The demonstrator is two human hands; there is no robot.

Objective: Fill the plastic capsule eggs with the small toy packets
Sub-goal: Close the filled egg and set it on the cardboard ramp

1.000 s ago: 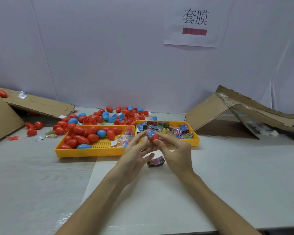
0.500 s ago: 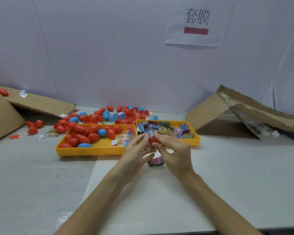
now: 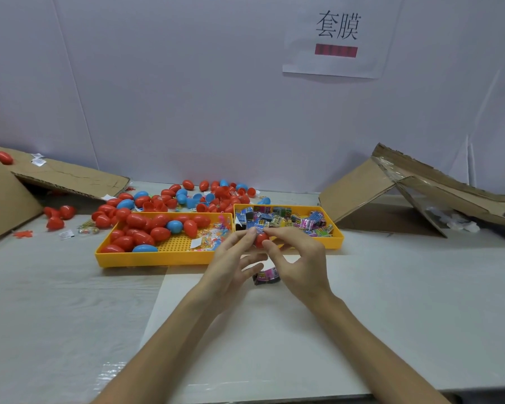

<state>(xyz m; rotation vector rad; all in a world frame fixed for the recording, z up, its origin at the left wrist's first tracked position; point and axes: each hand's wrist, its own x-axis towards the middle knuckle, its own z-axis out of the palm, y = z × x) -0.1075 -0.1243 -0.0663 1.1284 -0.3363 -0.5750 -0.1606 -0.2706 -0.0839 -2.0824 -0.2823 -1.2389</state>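
Pinching a small red egg [image 3: 261, 239] from both sides, the left hand [image 3: 231, 265] and the right hand [image 3: 302, 263] met just above the table [image 3: 56, 316], right in front of the seam between two yellow trays. Each hand clamped the egg between thumb and forefinger. The left hand's other fingers spread loosely below, and the right hand's other fingers curled loosely, holding nothing. The egg was glossy red plastic, smooth and rounded. Fingertips covered most of it, so I could not tell whether it was one half or a whole shell, nor whether anything sat inside.

A lone packet [image 3: 267, 277], dark with pink and purple print, lay on the white sheet [image 3: 245, 345] under the hands, partly hidden by them. The left tray [image 3: 158, 258] held a heap of eggs [image 3: 140, 234], mostly red with a few blue, and some clear sachets [image 3: 210, 243] at its right end. The right tray [image 3: 337, 239] was full of packets [image 3: 286, 221] in blue, pink, yellow and black. More loose eggs [image 3: 216, 193], red and blue, were scattered behind the trays against the wall [image 3: 187, 97]. Flattened cardboard [image 3: 70, 176] leaned at the far left, with one red egg on top. Another cardboard piece [image 3: 362, 193] stood propped at the right. A paper sign [image 3: 337, 39] hung on the wall.
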